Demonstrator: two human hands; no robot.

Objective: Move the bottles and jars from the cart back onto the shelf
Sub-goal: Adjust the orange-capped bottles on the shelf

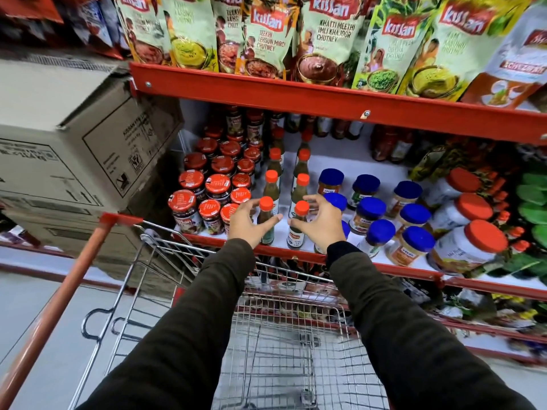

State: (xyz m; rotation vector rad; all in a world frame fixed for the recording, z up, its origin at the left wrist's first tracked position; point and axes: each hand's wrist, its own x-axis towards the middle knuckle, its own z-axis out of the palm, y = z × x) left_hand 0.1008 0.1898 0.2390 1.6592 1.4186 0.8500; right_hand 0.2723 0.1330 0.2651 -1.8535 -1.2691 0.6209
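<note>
Left hand (pixel 247 221) and right hand (pixel 318 221), fingers spread and loosely cupping, each flank an orange-capped bottle (pixel 266 220) standing at the shelf (pixel 384 266) front; likely glass, rigid, breakable, best held mid-body.

Bottles at the shelf's (pixel 340 257) back edge sit too dark to read, and the cart's (pixel 284 344) near end is cut off.
</note>
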